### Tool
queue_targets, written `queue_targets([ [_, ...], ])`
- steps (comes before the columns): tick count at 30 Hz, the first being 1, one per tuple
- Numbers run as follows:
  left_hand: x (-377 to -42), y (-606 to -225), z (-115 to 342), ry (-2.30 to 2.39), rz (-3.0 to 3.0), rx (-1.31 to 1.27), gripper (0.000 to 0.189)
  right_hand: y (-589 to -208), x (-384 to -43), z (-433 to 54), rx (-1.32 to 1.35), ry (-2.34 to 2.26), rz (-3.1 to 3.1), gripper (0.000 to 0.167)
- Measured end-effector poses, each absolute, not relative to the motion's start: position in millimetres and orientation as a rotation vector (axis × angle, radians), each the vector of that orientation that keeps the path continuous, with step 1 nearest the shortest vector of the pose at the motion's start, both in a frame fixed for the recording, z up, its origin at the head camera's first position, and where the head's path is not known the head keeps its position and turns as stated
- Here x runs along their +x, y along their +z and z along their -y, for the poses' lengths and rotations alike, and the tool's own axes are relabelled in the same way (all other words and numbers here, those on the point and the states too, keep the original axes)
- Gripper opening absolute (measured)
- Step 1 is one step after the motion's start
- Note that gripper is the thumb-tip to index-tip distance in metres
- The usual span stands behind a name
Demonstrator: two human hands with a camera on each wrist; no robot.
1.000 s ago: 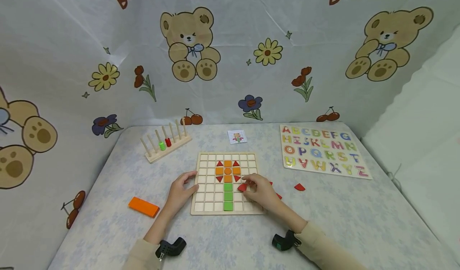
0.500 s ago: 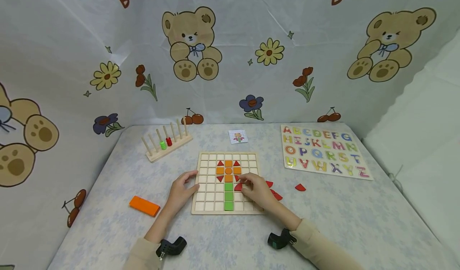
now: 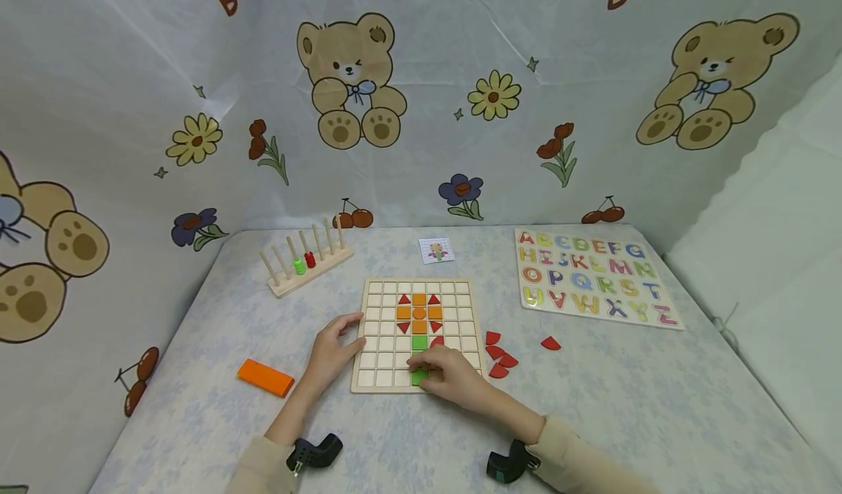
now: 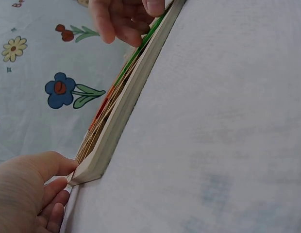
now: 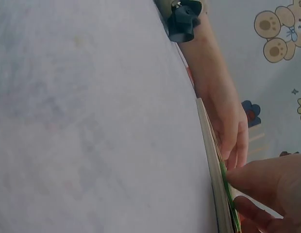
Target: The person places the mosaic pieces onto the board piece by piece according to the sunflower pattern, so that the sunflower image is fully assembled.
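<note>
A wooden grid board (image 3: 381,389) lies on the table, with orange squares, an orange disc and red triangles forming a flower over a column of green squares (image 3: 419,342). My left hand (image 3: 331,348) rests against the board's left edge, thumb and index finger spread apart. My right hand (image 3: 454,378) is over the lower part of the board, bent fingertips on the green column and hiding its middle square. In the right wrist view, the right thumb (image 5: 247,179) is right at the green strip. A red fan-shaped piece (image 3: 437,341) lies beside the top green square, partly behind the right hand.
Several red fan-shaped pieces (image 3: 498,372) lie right of the board, one (image 3: 551,343) farther off. An orange block (image 3: 266,378) is at left. Behind are a peg stand (image 3: 309,273), a pattern card (image 3: 437,251) and an alphabet board (image 3: 601,318).
My right hand has let go of the red fan-shaped piece beside the top green square, then moved down and left onto the green column. The left hand has stayed at the board's edge.
</note>
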State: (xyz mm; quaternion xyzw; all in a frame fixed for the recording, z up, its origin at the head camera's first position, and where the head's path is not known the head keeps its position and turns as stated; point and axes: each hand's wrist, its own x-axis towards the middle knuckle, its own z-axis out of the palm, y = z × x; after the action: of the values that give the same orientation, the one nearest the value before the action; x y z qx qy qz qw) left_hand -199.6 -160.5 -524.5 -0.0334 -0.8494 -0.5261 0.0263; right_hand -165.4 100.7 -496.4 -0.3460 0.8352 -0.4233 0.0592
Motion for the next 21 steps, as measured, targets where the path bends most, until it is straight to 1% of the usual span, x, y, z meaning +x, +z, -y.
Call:
queue_targets([
  [7, -198.9, -524.5, 159.7, -1.63, 2.62, -0.093, 0.047, -497.0, -166.0, -108.9, -1.023, -1.333, -2.532, 0.025],
  [9, -198.7, -524.9, 159.4, -1.627, 2.619, -0.091, 0.047, -497.8, -168.2, -116.1, -0.975, -1.384, -2.567, 0.024],
  [12, -198.6, -525.1, 158.9, -1.624, 2.619, -0.096, 0.047, -499.5, -174.1, -131.7, -0.829, -1.457, -2.691, 0.022],
  [15, -198.6, -524.7, 158.6, -1.624, 2.621, -0.104, 0.047, -501.5, -181.0, -150.2, -0.571, -1.489, -2.842, 0.024],
  [18, -198.3, -523.5, 158.8, -1.624, 2.621, -0.106, 0.046, -504.9, -187.7, -166.4, -0.346, -1.424, -2.972, 0.027],
  [21, -197.9, -522.2, 159.2, -1.62, 2.619, -0.107, 0.046, -507.0, -192.3, -176.9, -0.241, -1.33, -3.03, 0.031],
])
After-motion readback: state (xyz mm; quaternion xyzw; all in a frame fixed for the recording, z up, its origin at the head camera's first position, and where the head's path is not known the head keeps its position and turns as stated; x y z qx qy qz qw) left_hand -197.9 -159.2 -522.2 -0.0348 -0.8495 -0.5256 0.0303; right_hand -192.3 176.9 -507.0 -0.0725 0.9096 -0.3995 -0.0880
